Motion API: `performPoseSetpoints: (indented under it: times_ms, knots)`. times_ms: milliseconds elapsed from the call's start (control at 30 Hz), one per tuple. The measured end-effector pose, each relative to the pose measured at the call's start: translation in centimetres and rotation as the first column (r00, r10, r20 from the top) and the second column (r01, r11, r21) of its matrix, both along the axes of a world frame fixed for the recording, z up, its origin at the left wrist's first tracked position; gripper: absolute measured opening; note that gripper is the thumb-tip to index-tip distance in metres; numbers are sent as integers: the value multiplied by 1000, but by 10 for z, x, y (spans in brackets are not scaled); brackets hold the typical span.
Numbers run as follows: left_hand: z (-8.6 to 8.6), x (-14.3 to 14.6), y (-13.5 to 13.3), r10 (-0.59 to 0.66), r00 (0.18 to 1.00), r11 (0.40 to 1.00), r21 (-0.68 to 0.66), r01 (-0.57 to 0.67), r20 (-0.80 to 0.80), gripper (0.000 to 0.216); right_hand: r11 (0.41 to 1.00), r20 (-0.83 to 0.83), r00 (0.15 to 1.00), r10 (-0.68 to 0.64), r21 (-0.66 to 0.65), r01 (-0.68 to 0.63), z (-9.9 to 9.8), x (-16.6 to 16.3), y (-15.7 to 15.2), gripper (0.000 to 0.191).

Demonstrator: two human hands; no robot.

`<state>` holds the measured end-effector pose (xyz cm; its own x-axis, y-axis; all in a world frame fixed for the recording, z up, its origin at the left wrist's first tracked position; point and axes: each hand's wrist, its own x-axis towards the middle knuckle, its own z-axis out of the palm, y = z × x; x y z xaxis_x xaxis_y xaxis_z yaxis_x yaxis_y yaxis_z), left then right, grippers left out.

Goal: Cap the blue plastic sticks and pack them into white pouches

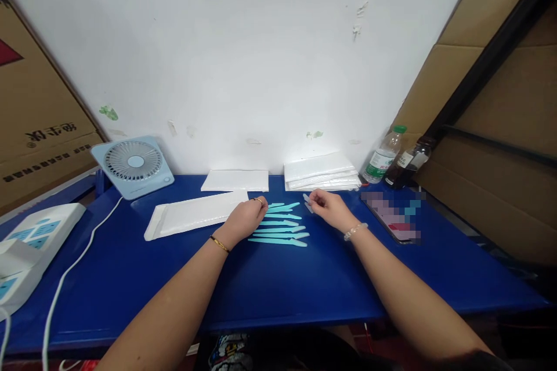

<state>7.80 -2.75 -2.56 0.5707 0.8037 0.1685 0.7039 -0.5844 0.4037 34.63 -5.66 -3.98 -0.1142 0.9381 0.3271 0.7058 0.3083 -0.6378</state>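
Several teal eyebrow razors [278, 232] lie roughly parallel in a column on the blue table, their angled ends pointing right. At the far end of that column is my left hand [246, 220], fingers curled closed beside the topmost razors; what is in them is hidden. To the right, my right hand [328, 207] pinches with thumb and fingertips at a small translucent piece [307, 202], which looks like a clear cap. Just left of my left hand rests a long white padded sleeve [195, 214], partly covered by the hand at its right end.
White flat packets [322, 173] are stacked against the wall, with another white packet [235, 180] to their left. A blue fan [134, 165] and a power strip [39, 243] stand left. Right are a water bottle [383, 156], a dark bottle [409, 163] and a phone [389, 217].
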Motion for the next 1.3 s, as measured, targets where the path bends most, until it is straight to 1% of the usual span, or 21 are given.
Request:
performPoseSetpoints:
  times_ms: [67, 167, 233, 333, 433, 633, 800, 967, 1100, 1167, 1200, 1233, 1300]
  knots:
    - [1, -1, -1, 15, 993, 997, -72, -7, 119, 25, 1000, -140, 990, 8, -27, -11, 3, 4, -2, 13]
    - [5, -2, -3, -2, 978, 992, -125, 29, 208, 29, 999, -284, 958, 35, 2, -36, 8, 4, -4, 21]
    - [8, -2, -4, -23, 975, 986, -153, 58, 220, 32, 998, -349, 935, 65, 27, -60, 11, 3, -6, 25]
    - [10, -2, -5, -28, 974, 980, -184, 70, 223, 34, 994, -428, 898, 102, 22, -102, 12, 2, -7, 28]
    - [11, -2, -5, -25, 974, 981, -184, 68, 226, 34, 992, -459, 881, 116, 10, -125, 12, 4, -6, 28]
    - [10, -3, -4, -6, 973, 983, -179, 48, 230, 32, 992, -458, 881, 122, 23, -125, 13, 7, -5, 27]
    - [12, -1, -5, -16, 976, 983, -174, 55, 218, 32, 989, -425, 896, 130, -10, -148, 10, 3, -5, 30]
    - [10, 2, -7, -52, 975, 984, -158, 87, 214, 33, 971, -444, 878, 179, -63, -230, 7, -7, -7, 31]
    - [7, 1, -6, -73, 978, 980, -168, 107, 195, 34, 944, -440, 872, 217, -132, -301, 9, -9, -11, 29]
    - [5, 1, -6, -96, 982, 977, -171, 124, 161, 34, 933, -362, 901, 240, -170, -318, 11, -6, -11, 29]
    - [5, 0, -6, -107, 984, 979, -158, 128, 140, 33, 941, -298, 926, 233, -171, -292, 11, -3, -10, 29]
    - [4, 0, -5, -111, 987, 983, -132, 126, 118, 32, 958, -222, 953, 206, -152, -242, 10, 0, -9, 28]
    - [3, 0, -3, -90, 994, 994, -53, 94, 68, 29, 993, -58, 994, 96, -68, -100, 7, 6, -5, 22]
